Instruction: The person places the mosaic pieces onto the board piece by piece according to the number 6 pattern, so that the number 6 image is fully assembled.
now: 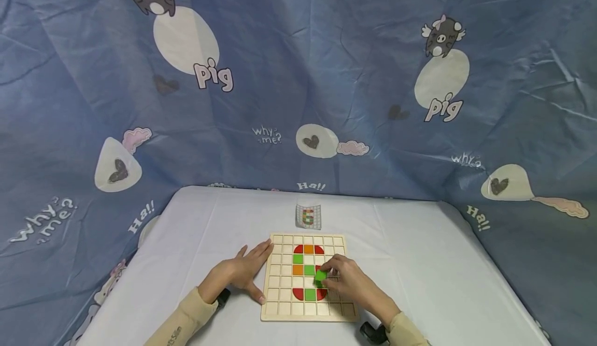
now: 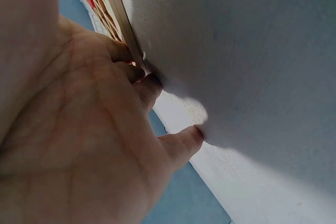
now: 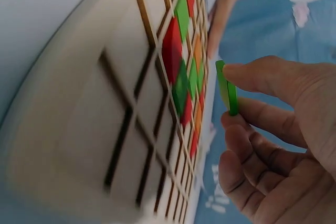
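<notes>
A square wooden grid board (image 1: 280, 310) lies on the white-covered table, with red, orange and green tiles set in its cells. My left hand (image 1: 244, 272) rests along the board's left edge, fingers extended; in the left wrist view the fingertips (image 2: 149, 85) touch the board's side and the cloth. Over the right-middle cells, my right hand (image 1: 349, 282) pinches a green square tile (image 3: 229, 92) between thumb and forefinger, held apart from the board. Another green tile (image 3: 180, 88) sits in a cell beside a red one (image 3: 171, 51).
A small printed card (image 1: 308, 217) with a coloured grid pattern lies behind the board. White cloth (image 1: 420, 263) covers the table, and a blue patterned curtain (image 1: 261, 92) hangs behind and at the sides.
</notes>
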The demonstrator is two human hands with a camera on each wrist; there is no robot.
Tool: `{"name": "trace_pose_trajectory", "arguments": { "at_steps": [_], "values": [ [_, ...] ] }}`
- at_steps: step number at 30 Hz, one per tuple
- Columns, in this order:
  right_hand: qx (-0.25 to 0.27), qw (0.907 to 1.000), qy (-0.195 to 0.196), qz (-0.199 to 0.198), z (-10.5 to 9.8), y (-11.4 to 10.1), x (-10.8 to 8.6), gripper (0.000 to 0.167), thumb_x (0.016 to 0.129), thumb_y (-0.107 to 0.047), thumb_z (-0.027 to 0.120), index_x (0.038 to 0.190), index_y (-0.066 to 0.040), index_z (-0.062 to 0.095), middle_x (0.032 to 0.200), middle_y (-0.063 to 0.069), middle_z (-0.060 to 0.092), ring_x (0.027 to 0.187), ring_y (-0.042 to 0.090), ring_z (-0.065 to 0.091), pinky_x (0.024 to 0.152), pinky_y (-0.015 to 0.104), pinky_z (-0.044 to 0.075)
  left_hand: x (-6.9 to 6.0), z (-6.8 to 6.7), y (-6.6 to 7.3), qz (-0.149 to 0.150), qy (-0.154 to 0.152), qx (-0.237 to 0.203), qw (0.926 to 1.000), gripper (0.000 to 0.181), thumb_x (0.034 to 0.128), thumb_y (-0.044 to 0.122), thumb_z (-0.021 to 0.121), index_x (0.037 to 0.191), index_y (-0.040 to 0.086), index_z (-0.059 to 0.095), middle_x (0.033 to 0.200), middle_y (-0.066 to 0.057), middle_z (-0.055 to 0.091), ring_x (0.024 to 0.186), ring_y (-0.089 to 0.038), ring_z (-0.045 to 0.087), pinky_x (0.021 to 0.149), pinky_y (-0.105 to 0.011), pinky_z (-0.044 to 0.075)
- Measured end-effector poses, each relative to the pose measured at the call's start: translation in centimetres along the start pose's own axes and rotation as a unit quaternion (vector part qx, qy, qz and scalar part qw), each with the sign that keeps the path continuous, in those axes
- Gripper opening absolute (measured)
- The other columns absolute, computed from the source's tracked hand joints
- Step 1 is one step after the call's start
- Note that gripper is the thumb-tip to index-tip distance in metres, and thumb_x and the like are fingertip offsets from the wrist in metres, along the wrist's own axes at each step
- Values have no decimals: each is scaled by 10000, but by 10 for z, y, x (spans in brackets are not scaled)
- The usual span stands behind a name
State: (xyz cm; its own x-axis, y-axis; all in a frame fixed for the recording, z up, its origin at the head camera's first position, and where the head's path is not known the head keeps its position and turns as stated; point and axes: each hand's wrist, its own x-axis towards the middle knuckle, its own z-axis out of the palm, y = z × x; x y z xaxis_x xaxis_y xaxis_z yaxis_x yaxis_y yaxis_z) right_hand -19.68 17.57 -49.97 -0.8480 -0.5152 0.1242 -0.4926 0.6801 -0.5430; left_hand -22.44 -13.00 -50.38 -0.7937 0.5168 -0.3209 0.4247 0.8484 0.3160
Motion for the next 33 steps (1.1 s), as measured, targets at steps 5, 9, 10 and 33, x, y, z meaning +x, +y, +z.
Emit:
{"name": "trace_pose_trajectory", "arguments": {
  "at_steps": [5,9,10,33],
  "values": [
    [-243,9991,-198,-303,15,-10,11,230,851,-224,746,1038,-93,723,977,-23,642,808,48,569,690,188,517,-1,-1,2,2,-25,16,10000,1352,572,604,841,1542,14,110,1628,-145,70,1506,-291,95,1174,-602,123],
    [-468,9975,-363,-398,24,-14,19,224,857,-269,739,1027,-123,726,972,-58,632,824,21,559,725,182,518,-1,-2,2,-2,-25,22,10000,1353,573,602,842,1542,10,106,1628,-149,67,1506,-294,91,1175,-600,120],
    [-503,9971,-398,-413,26,-14,21,222,858,-274,737,1024,-126,728,967,-62,631,825,17,558,728,180,518,-1,-2,2,1,-27,22,10000,1352,574,601,842,1542,9,106,1627,-151,68,1506,-295,91,1174,-601,122],
    [-468,9936,-847,-583,33,-21,33,202,888,-227,708,1070,-139,710,1021,-65,619,898,26,576,781,161,508,0,-1,1,-104,-61,61,9999,1346,580,627,827,1547,33,104,1632,-121,75,1508,-273,86,1180,-589,122]
  ]
}}
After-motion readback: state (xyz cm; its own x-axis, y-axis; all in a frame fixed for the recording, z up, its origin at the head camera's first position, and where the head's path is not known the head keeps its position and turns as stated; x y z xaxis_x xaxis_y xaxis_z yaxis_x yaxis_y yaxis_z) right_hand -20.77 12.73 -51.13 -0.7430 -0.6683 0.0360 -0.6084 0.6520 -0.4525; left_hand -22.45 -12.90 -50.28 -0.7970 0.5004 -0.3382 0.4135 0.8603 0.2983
